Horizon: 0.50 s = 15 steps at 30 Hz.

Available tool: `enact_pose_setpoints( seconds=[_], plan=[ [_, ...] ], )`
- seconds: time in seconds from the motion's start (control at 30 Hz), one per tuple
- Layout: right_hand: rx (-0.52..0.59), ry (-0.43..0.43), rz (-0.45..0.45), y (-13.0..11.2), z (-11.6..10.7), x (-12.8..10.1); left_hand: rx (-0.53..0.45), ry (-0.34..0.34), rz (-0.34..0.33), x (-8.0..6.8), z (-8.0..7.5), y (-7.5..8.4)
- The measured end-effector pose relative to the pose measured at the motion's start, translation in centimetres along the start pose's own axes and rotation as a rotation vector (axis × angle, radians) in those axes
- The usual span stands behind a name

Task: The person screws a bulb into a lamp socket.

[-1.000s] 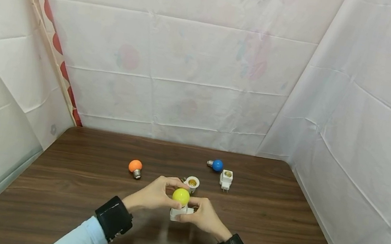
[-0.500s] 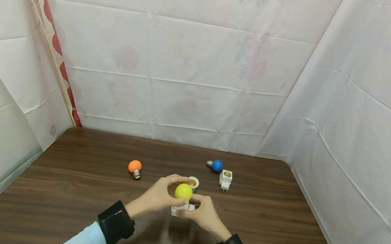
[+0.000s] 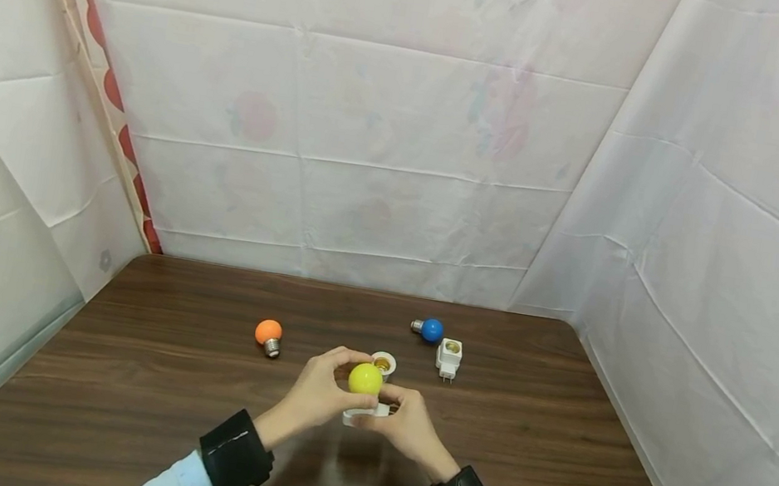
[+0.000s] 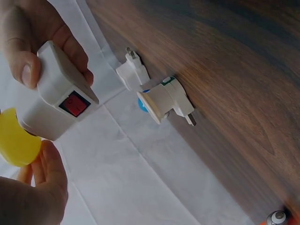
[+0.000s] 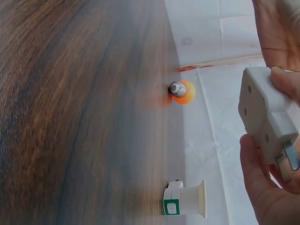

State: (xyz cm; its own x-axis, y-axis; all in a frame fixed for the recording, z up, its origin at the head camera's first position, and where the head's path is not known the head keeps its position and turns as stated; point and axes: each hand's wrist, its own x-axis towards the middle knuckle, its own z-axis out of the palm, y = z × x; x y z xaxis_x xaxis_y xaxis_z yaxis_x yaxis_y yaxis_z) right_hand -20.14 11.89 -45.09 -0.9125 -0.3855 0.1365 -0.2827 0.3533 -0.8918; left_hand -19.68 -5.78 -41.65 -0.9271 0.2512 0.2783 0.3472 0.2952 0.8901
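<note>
A yellow light bulb point(image 3: 365, 379) sits at the mouth of a white plug-in lamp socket point(image 4: 61, 101), which has a red switch on its side. My left hand point(image 3: 318, 392) pinches the bulb between thumb and fingers. Around the socket body curl the fingers and thumb of my right hand point(image 3: 409, 427); its two flat metal prongs point(image 5: 291, 156) stick out in the right wrist view. Both things are held above the table, and the bulb's screw base is hidden inside the socket.
Just beyond the hands stands a round white lamp socket point(image 3: 384, 362). A square white socket point(image 3: 449, 358) and a blue bulb point(image 3: 432, 331) are at the back right. An orange bulb point(image 3: 268, 333) lies to the left on the brown table point(image 3: 150, 375). White sheets point(image 3: 365, 206) surround it.
The bulb and socket have risen slightly and tilted, so less of the socket shows below the bulb. My left wrist has shifted right and down while the fingers stay on the bulb.
</note>
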Motion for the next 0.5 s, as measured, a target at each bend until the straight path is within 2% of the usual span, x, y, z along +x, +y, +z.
enact_pose_setpoints(
  seconds=[0.2,0.5],
  plan=[
    [-0.011,-0.018,-0.01,0.0,-0.1,-0.1,0.006,-0.026,0.005,0.1,-0.4,-0.2],
    [-0.029,-0.014,-0.03,0.1,0.1,-0.1,-0.051,-0.125,0.031,0.3,-1.3,-0.5]
  ],
)
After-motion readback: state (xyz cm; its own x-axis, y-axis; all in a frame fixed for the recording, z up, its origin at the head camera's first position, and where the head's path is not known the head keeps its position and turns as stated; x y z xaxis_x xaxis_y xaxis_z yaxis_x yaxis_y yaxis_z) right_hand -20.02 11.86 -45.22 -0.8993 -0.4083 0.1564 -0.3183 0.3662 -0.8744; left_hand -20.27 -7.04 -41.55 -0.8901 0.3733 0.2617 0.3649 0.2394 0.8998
